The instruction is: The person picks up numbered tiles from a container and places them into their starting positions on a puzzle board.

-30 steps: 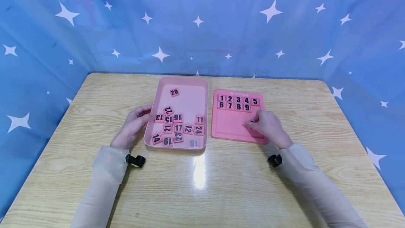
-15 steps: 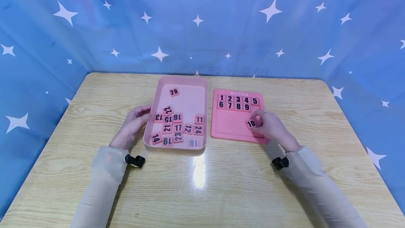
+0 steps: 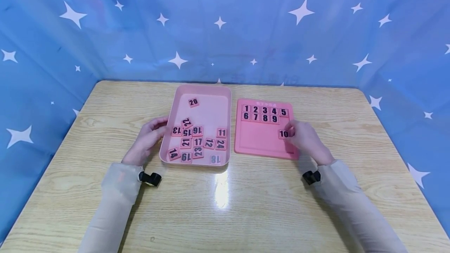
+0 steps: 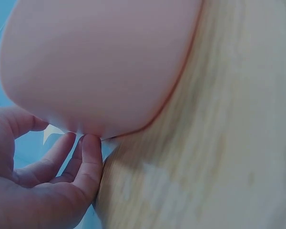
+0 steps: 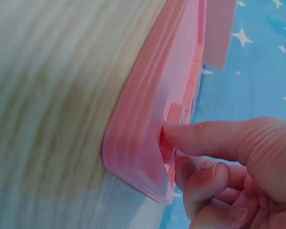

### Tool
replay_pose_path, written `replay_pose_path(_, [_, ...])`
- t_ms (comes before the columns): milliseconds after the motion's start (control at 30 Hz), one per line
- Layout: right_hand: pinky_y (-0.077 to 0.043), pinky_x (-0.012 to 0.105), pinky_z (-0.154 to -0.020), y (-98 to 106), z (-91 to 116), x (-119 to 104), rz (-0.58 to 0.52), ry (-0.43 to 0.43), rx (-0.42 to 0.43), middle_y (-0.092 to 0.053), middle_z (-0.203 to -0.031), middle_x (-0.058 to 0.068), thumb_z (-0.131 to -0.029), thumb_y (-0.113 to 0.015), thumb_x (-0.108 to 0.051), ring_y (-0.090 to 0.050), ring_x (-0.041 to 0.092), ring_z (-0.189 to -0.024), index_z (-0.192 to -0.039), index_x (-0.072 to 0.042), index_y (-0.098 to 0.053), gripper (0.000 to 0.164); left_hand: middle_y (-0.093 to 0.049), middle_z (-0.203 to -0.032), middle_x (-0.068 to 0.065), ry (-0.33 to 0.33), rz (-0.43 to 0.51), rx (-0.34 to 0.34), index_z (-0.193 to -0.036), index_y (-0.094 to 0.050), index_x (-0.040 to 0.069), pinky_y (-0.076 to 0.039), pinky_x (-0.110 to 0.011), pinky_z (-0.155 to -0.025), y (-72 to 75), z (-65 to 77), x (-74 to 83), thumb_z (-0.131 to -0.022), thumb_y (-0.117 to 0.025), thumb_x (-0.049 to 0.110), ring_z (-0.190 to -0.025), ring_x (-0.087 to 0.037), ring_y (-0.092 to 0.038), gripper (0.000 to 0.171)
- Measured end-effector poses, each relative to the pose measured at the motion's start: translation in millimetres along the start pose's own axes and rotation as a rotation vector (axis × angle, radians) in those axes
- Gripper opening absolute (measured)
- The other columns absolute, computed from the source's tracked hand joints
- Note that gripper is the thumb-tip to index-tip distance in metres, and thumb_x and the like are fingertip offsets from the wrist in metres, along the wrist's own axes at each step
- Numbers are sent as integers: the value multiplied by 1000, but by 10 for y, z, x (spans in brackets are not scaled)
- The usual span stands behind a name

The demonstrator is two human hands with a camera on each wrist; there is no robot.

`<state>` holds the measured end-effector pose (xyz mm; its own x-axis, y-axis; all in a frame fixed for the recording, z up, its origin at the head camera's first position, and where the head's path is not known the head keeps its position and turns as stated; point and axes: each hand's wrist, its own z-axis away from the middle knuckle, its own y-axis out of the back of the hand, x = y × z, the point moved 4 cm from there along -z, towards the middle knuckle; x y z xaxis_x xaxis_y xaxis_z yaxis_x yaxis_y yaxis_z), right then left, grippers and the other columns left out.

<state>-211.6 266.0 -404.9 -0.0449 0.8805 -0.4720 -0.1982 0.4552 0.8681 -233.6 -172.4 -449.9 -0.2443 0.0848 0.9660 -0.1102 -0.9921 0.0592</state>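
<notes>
A number tile marked 10 (image 3: 283, 134) lies upright-reading at the right side of the pink puzzle board (image 3: 258, 139), below the row of tiles 6 to 9. My right hand (image 3: 305, 138) holds this tile at its edge; the right wrist view shows the thumb (image 5: 190, 136) against the tile. Tiles 1 to 9 (image 3: 260, 113) sit in two rows at the board's top, with a gap under tile 5. My left hand (image 3: 145, 139) touches the left outer wall of a pale pink tray (image 3: 205, 86), fingertips against it in the left wrist view.
Loose number tiles lie in the tray, most near its front, turned various ways; tile 20 (image 3: 193, 102) lies alone at the back. A wooden table (image 3: 225, 221) bears both tray and board. Behind hangs a blue cloth (image 3: 225, 38) with white stars.
Tile 10, mostly hidden by my right fingers at first, came into view, turned straight and moved right and slightly back on the board. My left hand and the tray stayed put.
</notes>
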Motion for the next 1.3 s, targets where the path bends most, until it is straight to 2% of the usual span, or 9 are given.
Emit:
replay_pose_path(200, [-45,30,-56,34,-55,22,17,-28,12,-62,-79,18,-79,-68,-2,-54,22,-65,-96,9,-59,23,-51,-117,-9,-10,2,1,-136,-39,-8,-44,-15,-83,-2,-10,-13,-87,-53,1,-97,-6,-51,51])
replay_pose_path(367, [-47,31,-58,32,-89,68,5,-27,18,-63,-80,18,-79,-68,-3,-56,24,-68,-95,8,-59,21,-51,-116,-7,-6,15,-2,-136,-39,-8,-45,-15,-83,-5,-11,-19,-87,-53,1,-96,-5,-52,51])
replay_pose_path(533, [-49,33,-60,31,-108,138,-27,-29,34,-63,-86,21,-80,-67,-5,-60,28,-74,-100,9,-58,26,-50,-119,-10,-5,15,-3,-136,-38,-8,-44,-15,-84,-5,-7,-20,-88,-53,1,-98,-7,-50,52])
replay_pose_path(833, [-41,27,-50,30,-133,252,-82,-15,90,-57,-69,11,-81,-67,-5,-50,18,-59,-106,7,-58,29,-49,-121,-13,7,12,-5,-137,-38,-7,-43,-16,-85,-5,5,-6,-89,-54,3,-98,-7,-50,52])
replay_pose_path(1300, [-41,25,-46,21,-211,431,-269,-155,69,-50,-65,4,-86,-67,-13,-47,14,-54,-124,-2,-56,41,-53,-112,-1,8,57,9,-134,-41,-8,-42,-17,-85,-10,8,-2,-87,-57,2,-101,-9,-49,51])
